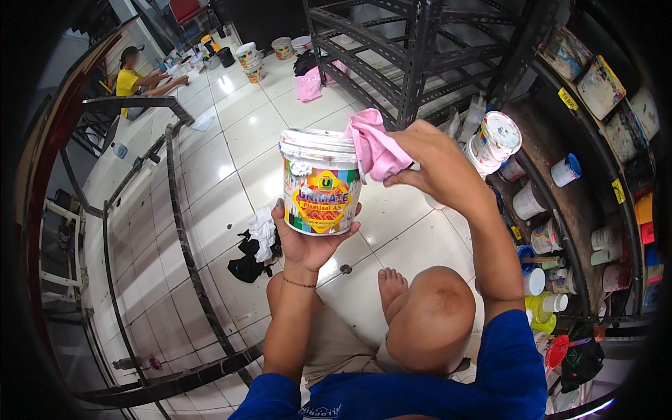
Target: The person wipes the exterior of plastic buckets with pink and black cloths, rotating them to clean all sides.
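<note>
My left hand [311, 245] holds up a white plastic paint tub [320, 192] from underneath, fingers wrapped round its lower part. The tub has a colourful label, and its rim is smeared with white. A white smear shows on the upper left of the label. In my right hand [430, 157] a crumpled pink cloth [376, 145] is gripped; it presses against the right side of the tub at the rim. The tub stands nearly upright in the air above my knees. Its inside is hidden from this angle.
Black and white rags [259, 241] lie on the tiled floor to the left. A black metal rack [371, 52] stands ahead, and a shelf [539, 126] with several paint tubs is at the right. A metal frame [185, 245] runs along the left. A person in yellow [129, 82] sits far left.
</note>
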`<state>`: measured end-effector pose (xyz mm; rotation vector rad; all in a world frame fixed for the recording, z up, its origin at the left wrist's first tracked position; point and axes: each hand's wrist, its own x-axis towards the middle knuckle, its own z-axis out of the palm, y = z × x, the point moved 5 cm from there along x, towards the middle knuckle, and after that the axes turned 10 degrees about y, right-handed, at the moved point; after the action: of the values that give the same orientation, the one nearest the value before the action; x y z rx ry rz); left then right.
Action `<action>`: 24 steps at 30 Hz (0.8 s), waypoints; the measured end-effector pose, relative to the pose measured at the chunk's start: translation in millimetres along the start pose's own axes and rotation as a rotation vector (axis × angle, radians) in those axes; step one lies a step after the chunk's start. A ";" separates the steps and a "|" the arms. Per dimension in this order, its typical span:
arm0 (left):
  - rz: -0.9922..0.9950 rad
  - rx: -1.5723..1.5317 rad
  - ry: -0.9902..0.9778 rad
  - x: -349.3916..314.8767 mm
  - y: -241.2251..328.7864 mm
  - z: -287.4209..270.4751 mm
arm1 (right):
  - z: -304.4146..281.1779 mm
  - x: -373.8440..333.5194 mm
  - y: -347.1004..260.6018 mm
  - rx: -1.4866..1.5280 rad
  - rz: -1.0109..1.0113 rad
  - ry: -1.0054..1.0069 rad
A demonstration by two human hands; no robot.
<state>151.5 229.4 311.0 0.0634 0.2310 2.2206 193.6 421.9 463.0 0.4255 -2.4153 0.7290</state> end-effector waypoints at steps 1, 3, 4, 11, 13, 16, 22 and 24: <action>-0.002 -0.010 0.008 -0.3 -0.7 -0.7 | -2.3 0.1 2.1 -0.030 -0.054 0.042; -0.013 -0.074 0.012 -3.1 -1.0 -4.0 | -8.0 0.0 -0.5 -0.076 -0.123 0.142; -0.027 -0.128 0.007 -4.3 -2.3 -7.4 | -13.1 -0.2 -4.7 -0.095 -0.136 0.199; -0.073 -0.106 0.032 0.5 -10.1 -5.3 | 6.4 3.2 -11.3 0.015 -0.158 0.197; -0.019 -0.003 0.036 2.8 -9.6 -7.6 | 13.2 10.8 -30.3 -0.023 -0.232 0.290; -0.004 -0.011 0.030 1.1 -12.7 -7.7 | 22.6 14.3 -39.4 0.043 -0.254 0.306; -0.070 -0.273 -0.035 -0.6 -26.2 -9.8 | 37.0 -13.9 11.6 0.212 -0.050 0.386; -0.100 -0.337 -0.083 -0.9 -26.8 -6.9 | 40.5 -20.1 24.7 0.382 0.099 0.411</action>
<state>172.1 243.7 299.2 -0.0393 -0.1831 2.1226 180.9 420.6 413.1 0.2698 -1.9237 1.2019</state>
